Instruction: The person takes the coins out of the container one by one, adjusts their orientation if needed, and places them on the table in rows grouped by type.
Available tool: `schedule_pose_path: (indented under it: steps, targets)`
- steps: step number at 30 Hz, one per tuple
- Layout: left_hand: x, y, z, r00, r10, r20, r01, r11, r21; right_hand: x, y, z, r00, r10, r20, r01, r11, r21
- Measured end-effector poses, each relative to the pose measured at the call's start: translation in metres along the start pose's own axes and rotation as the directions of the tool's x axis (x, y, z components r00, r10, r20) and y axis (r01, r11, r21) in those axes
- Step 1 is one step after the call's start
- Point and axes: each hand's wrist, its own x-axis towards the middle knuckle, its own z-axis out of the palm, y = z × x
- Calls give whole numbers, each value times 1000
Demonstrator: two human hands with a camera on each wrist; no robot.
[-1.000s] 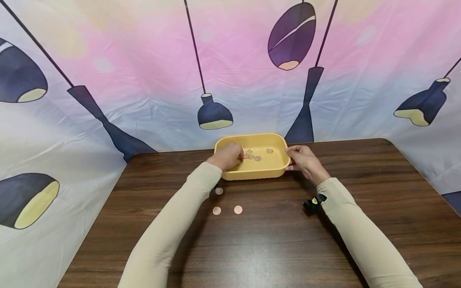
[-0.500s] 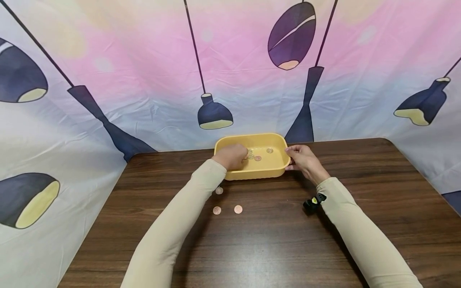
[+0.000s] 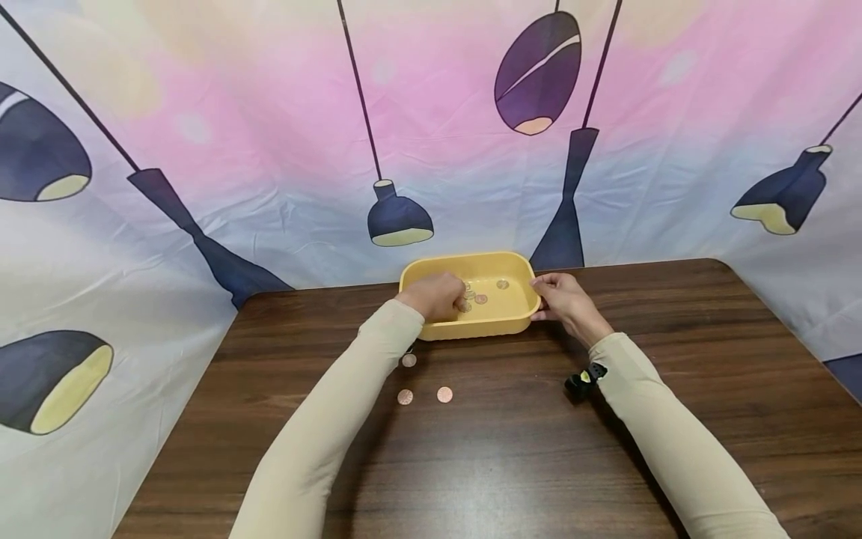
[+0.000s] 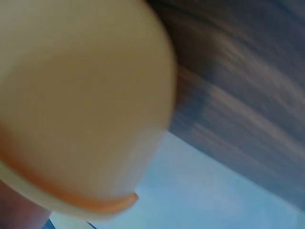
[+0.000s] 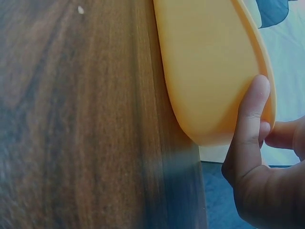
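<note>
A yellow plastic tray (image 3: 471, 328) stands at the back of the table. Inside it lie several coins, among them a copper one (image 3: 481, 299) and a pale one (image 3: 502, 284). My left hand (image 3: 436, 296) reaches over the near left rim with curled fingers, a coin (image 3: 466, 307) at its fingertips. The grip on that coin is partly hidden by the hand. In the left wrist view the tray's outer wall (image 4: 95, 109) fills the left side. My right hand (image 3: 569, 305) pinches the tray's right rim, thumb and fingers on either side of the wall.
On the dark wooden table (image 3: 512, 449), in front of the tray, lie two copper coins, one on the left (image 3: 405, 397) and one on the right (image 3: 444, 394), and a silvery coin (image 3: 408, 360) close to my left forearm. A lamp-patterned cloth (image 3: 303, 150) hangs right behind the tray.
My left hand has moved slightly right within the tray, covering some coins, and a coin now shows at its fingertips. My right hand keeps holding the rim. The head view has shifted slightly.
</note>
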Motion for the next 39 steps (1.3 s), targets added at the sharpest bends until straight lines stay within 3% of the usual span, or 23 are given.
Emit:
schedule_pose_path:
  steps: [3,7,12,15,20,24,28,31,35,39]
  targets:
    - [-2,1,1,1000,-9,-19,7,997,-82,0,0,1,1000,9,3,-9,1000,3]
    - [-1,2,2,999,37,-36,-42,987,-154,-1,0,1,1000,11,1,-11,1000,-1]
    - [-1,3,-1,996,78,-35,-83,983,-164,-1,-2,1,1000,11,4,-11,1000,-4]
    - [-1,6,-4,996,84,-18,-86,988,-126,-1,-3,1,1000,8,2,-8,1000,-8]
    - [3,13,-7,997,74,35,-75,997,16,-2,-2,1,1000,12,2,-12,1000,-8]
    - [6,20,-5,996,51,74,-61,990,131,-2,-1,2,1000,24,8,-24,1000,-5]
    - [8,25,-3,997,38,67,-52,975,218,-2,0,2,1000,26,10,-26,1000,-9]
    - [9,26,-2,999,21,43,-30,975,220,-2,-1,2,1000,14,0,-14,1000,-13]
    - [8,25,-4,1000,2,11,-4,988,153,-2,-2,2,1000,4,-9,-4,1000,-12]
    - [0,26,-12,998,30,-53,-26,996,79,-1,-1,1,1000,5,-6,-5,1000,-5]
